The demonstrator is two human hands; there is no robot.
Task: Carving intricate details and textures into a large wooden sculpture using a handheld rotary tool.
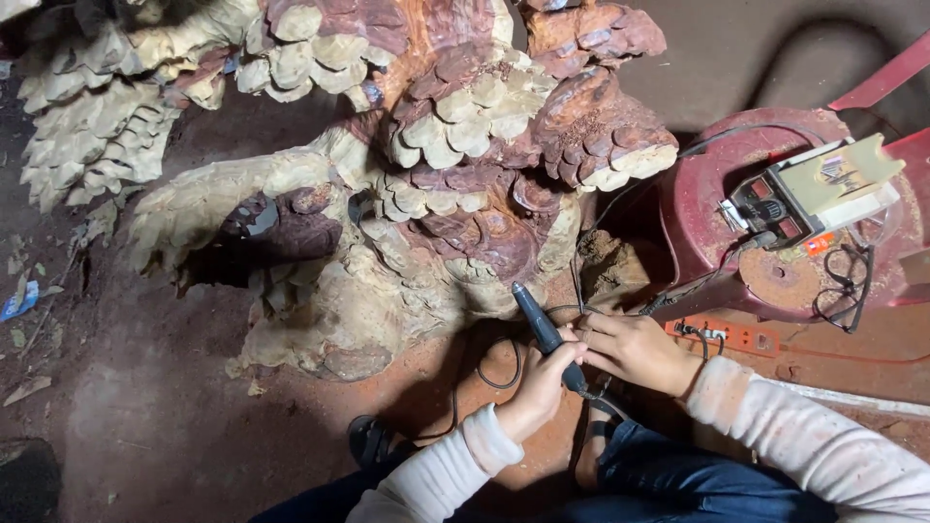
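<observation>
Left hand [539,385]: clenched around the lower body of a black handheld rotary carving tool [544,331], knuckles up, cream sleeve at the wrist.
Right hand [635,351]: fingers curled onto the same tool from the right side, touching it near the middle of its shaft; cream sleeve with faint red specks runs off to the lower right.
Rotary carving tool: held tilted, tip pointing up and left, the point just short of or touching the base of the carved wood; I cannot tell which. A black cable leaves its rear end below the hands.
Legs: blue jeans at the bottom edge, with a dark sandal [371,441] on the floor just left of the left forearm.
Floor [145,416]: reddish-brown dirt covered in wood dust, with a few scraps and chips at the left.
Power strip [734,336]: orange, lying on the floor just right of the right hand, a plug seated in it.
Wood sculpture [407,184]: large, pale cream and dark red wood, carved with overlapping feather-like scales; it fills the upper left and centre, directly ahead of the tool tip.
Plastic stool [775,213]: dark red and round, to the right of the sculpture, dusty on top.
Control box [809,199]: pale casing with a dark panel and knobs, resting on the stool, cables trailing from it.
Glasses [845,286]: dark-framed, lying at the stool's near edge.
</observation>
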